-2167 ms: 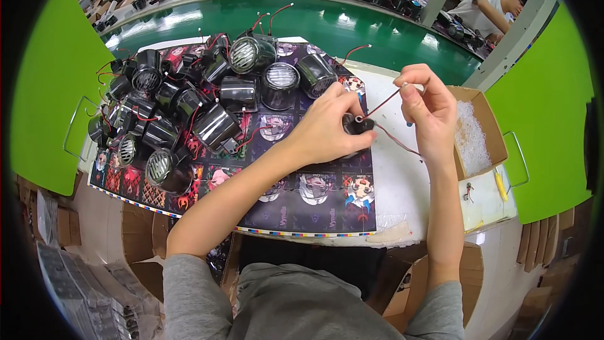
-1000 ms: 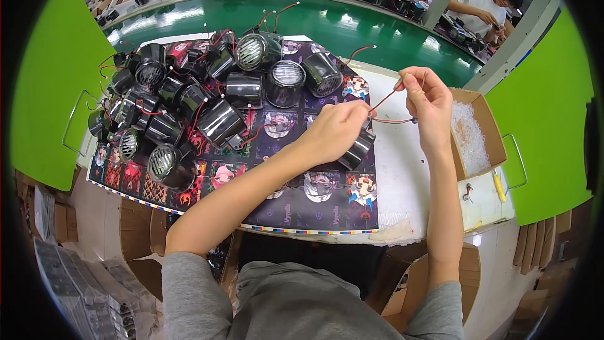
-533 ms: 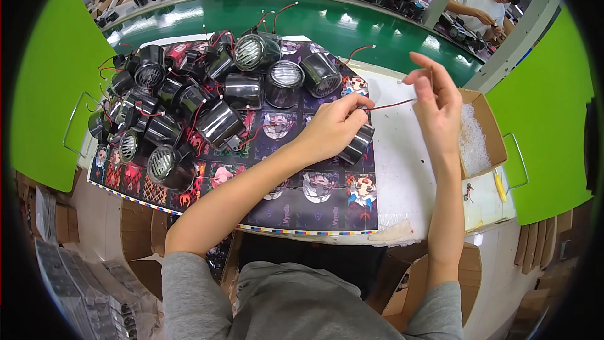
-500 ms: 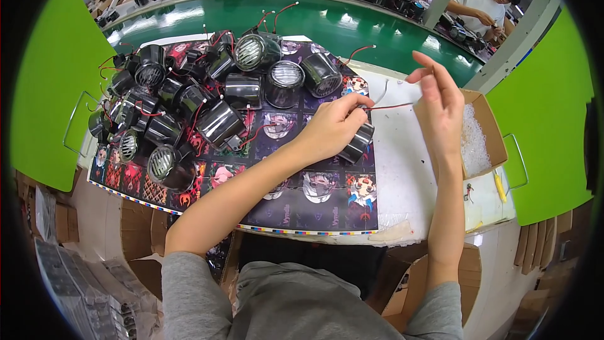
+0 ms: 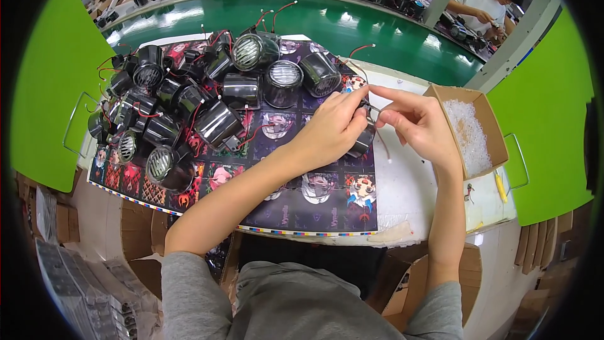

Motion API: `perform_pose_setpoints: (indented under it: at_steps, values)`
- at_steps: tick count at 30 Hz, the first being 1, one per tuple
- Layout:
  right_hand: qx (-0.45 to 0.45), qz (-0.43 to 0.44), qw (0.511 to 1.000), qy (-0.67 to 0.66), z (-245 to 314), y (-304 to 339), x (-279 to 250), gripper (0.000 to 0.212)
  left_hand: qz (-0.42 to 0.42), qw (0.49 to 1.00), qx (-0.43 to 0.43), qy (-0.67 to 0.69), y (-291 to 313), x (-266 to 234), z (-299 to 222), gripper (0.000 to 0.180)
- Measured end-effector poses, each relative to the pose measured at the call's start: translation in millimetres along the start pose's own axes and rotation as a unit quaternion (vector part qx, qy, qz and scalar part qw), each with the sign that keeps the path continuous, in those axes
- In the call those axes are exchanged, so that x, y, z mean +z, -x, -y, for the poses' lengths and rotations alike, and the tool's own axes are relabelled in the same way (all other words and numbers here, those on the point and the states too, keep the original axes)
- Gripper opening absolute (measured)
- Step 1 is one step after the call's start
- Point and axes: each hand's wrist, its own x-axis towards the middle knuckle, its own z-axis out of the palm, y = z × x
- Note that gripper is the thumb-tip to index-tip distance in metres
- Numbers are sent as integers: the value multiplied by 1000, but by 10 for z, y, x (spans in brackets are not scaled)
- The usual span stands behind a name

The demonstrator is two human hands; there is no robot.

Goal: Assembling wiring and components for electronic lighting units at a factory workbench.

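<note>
My left hand (image 5: 330, 127) is closed around a black cylindrical housing (image 5: 363, 140), which looks like the small fan or lamp units piled nearby. Much of it is hidden under my fingers. Beside it, my right hand (image 5: 423, 124) is bent in a pinch at the top of the housing, its index fingertip meeting the left one. A thin wire (image 5: 384, 145) hangs down from between the fingers; its upper end is hidden. To the left lies a heap of similar black housings (image 5: 218, 124), several with clear ribbed fronts and red-and-black leads.
A printed sheet (image 5: 296, 204) with cartoon pictures covers the white table (image 5: 409, 195). At right stand a cardboard box (image 5: 497, 123) of small clear pieces and a yellow-handled tool (image 5: 500, 187). Behind runs a green conveyor belt (image 5: 343, 22); across it a person (image 5: 481, 3) works.
My right hand has come left and down to meet my left hand at the housing. The red-and-black lead that stretched between the hands no longer shows there.
</note>
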Motion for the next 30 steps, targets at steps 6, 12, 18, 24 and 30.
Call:
perform_pose_setpoints:
  at_steps: [6,12,18,24,30]
  values:
    - [-51,-26,994,92,-73,-17,77,25,-9,999,6,-46,16,-22,4,36]
    - [-71,-66,989,110,-74,-14,177,21,-37,997,14,-72,22,4,-15,34]
    - [-88,-141,978,130,26,24,416,18,-88,990,-15,-109,43,55,-32,31]
    - [-121,-183,958,184,8,29,505,16,-100,990,-28,-99,32,48,-50,27]
    - [-108,-185,963,166,6,28,468,17,-106,987,2,-123,37,27,-48,26]
